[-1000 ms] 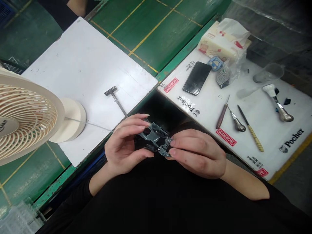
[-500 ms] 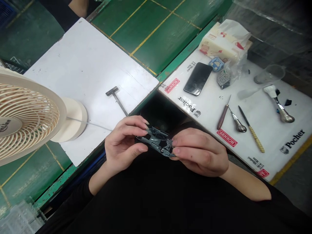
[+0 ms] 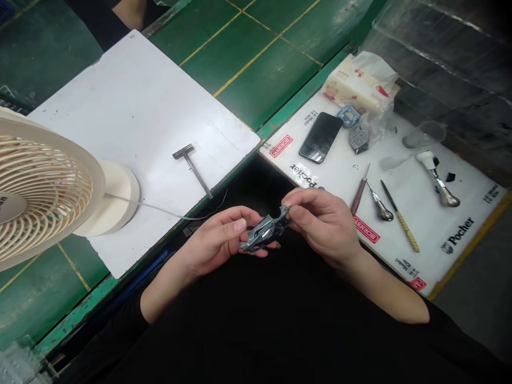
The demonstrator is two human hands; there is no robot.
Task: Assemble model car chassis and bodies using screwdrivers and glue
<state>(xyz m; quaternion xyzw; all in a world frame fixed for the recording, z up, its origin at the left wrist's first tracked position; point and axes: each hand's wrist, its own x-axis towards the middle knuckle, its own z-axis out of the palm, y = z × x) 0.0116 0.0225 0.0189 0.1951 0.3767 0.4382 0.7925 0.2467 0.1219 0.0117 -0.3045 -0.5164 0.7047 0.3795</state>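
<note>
A small grey model car body [image 3: 262, 233] is held between my two hands, over my lap in front of the gap between the boards. Its side faces up, tilted with the right end higher. My left hand [image 3: 218, 237] grips the lower left end, thumb on top and fingers beneath. At the upper right end, my right hand [image 3: 326, 224] pinches it between thumb and fingertips. The parts under my fingers are hidden.
A fan [image 3: 44, 192] stands on the white board [image 3: 160, 90], with a T-shaped metal tool [image 3: 194, 168] nearby. On the right board lie a phone [image 3: 321, 137], an awl [image 3: 360, 192], a yellow-handled file [image 3: 400, 216] and a tissue pack [image 3: 360, 85]. Another person's arm [image 3: 130, 12] shows at top left.
The car body has been turned over in my hands, from its open inner side to its outer side, and its right end has risen. The view has shifted slightly.
</note>
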